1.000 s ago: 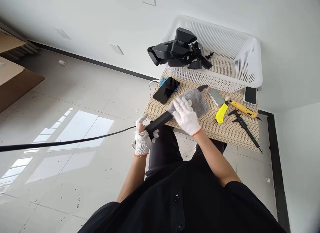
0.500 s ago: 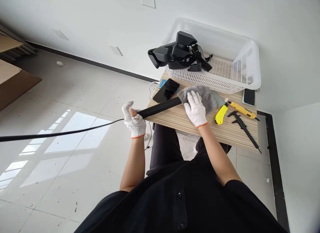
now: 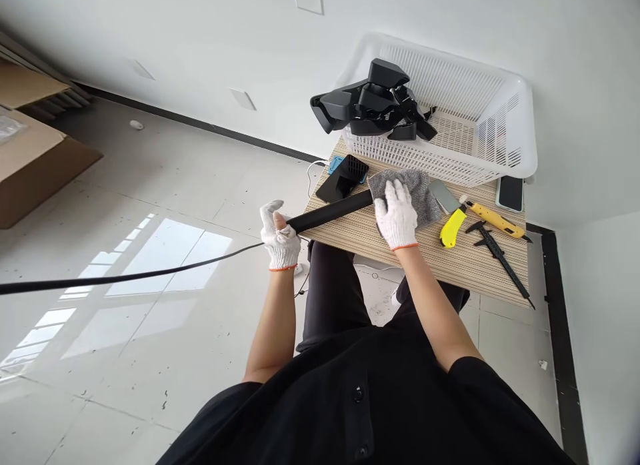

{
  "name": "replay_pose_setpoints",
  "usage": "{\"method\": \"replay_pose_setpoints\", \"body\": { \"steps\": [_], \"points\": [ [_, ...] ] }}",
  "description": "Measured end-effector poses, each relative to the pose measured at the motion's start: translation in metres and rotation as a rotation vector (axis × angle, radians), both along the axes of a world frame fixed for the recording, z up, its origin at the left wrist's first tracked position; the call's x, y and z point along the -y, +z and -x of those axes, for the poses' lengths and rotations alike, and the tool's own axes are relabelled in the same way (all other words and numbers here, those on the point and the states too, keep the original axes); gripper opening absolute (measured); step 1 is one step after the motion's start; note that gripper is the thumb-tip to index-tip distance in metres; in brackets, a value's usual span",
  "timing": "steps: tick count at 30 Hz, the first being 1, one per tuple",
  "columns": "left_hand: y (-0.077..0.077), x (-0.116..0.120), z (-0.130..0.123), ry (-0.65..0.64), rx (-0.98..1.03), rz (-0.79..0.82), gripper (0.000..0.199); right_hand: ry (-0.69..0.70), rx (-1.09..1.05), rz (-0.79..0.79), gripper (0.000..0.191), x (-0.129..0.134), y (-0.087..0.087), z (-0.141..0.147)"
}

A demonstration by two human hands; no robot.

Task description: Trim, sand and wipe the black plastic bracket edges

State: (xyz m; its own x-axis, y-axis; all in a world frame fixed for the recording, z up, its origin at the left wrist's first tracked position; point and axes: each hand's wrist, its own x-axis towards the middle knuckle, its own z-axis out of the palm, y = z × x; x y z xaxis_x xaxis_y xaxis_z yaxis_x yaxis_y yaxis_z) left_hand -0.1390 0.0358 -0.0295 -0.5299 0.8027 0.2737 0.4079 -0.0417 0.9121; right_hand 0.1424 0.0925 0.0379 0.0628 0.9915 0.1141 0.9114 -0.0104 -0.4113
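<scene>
My left hand (image 3: 280,238), in a white knit glove with the thumb tip bare, grips a long black strip (image 3: 330,210) near the table's left edge. The strip's thinner tail (image 3: 200,268) runs far out to the left over the floor. A grey cloth (image 3: 424,195) lies over the strip's right part and hides it. My right hand (image 3: 397,215), also gloved, holds the cloth down against the strip from above, fingers stretched over the fabric. Just right of the cloth lie a scraper with a yellow handle (image 3: 453,228) and a grey blade (image 3: 444,197).
A white basket (image 3: 525,132) at the table's back holds black plastic parts (image 3: 373,105). On the wooden table (image 3: 460,272) lie a black phone (image 3: 340,182), a yellow cutter (image 3: 495,220), a black caliper (image 3: 503,258) and another phone (image 3: 510,192). Cardboard boxes (image 3: 40,165) stand left.
The view has swung slightly, so the scene sits further right. Both hands keep nearly the same place on the strip and cloth; the cloth's folds have shifted a little.
</scene>
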Motion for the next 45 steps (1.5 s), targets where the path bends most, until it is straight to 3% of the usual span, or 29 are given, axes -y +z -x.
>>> {"method": "replay_pose_setpoints", "body": {
  "steps": [5, 11, 15, 21, 26, 28, 30, 32, 34, 36, 38, 40, 45],
  "points": [
    [0.001, 0.002, 0.001, 0.008, -0.038, -0.023, 0.087, -0.215, 0.004, 0.079, 0.066, -0.015, 0.016, -0.001],
    [0.001, 0.003, 0.001, 0.002, -0.080, -0.050, 0.082, -0.081, 0.034, 0.064, 0.073, -0.018, 0.012, 0.004],
    [0.000, 0.002, 0.001, 0.007, -0.115, -0.059, 0.078, -0.231, 0.012, 0.090, 0.070, -0.026, 0.013, -0.011],
    [0.004, 0.002, -0.002, 0.022, -0.105, -0.061, 0.080, -0.011, 0.054, 0.032, 0.066, -0.015, 0.007, -0.002],
    [0.010, 0.005, -0.006, 0.037, -0.127, -0.031, 0.082, -0.246, 0.033, 0.050, 0.065, -0.022, 0.015, -0.014],
    [0.010, 0.005, -0.006, 0.042, -0.134, -0.044, 0.081, -0.263, 0.014, 0.048, 0.057, -0.018, 0.022, -0.010],
    [0.009, 0.005, -0.007, 0.051, -0.136, -0.052, 0.080, -0.186, -0.009, 0.008, 0.050, -0.014, 0.032, 0.007],
    [0.009, 0.005, -0.007, 0.061, -0.133, -0.048, 0.081, 0.018, -0.012, -0.062, 0.050, -0.020, 0.042, 0.035],
    [0.011, 0.005, -0.008, 0.056, -0.133, -0.038, 0.082, 0.313, 0.042, -0.093, 0.053, -0.041, 0.048, 0.070],
    [0.013, 0.007, -0.009, 0.044, -0.127, -0.029, 0.080, 0.466, 0.184, -0.034, 0.057, -0.076, 0.050, 0.105],
    [0.014, 0.008, -0.009, 0.032, -0.117, -0.018, 0.077, 0.465, 0.302, 0.152, 0.056, -0.111, 0.047, 0.132],
    [0.015, 0.009, -0.009, 0.027, -0.103, -0.006, 0.074, 0.443, 0.330, 0.215, 0.049, -0.138, 0.041, 0.149],
    [0.016, 0.010, -0.011, 0.028, -0.096, 0.002, 0.075, 0.448, 0.321, 0.167, 0.048, -0.158, 0.028, 0.148]
  ]
}}
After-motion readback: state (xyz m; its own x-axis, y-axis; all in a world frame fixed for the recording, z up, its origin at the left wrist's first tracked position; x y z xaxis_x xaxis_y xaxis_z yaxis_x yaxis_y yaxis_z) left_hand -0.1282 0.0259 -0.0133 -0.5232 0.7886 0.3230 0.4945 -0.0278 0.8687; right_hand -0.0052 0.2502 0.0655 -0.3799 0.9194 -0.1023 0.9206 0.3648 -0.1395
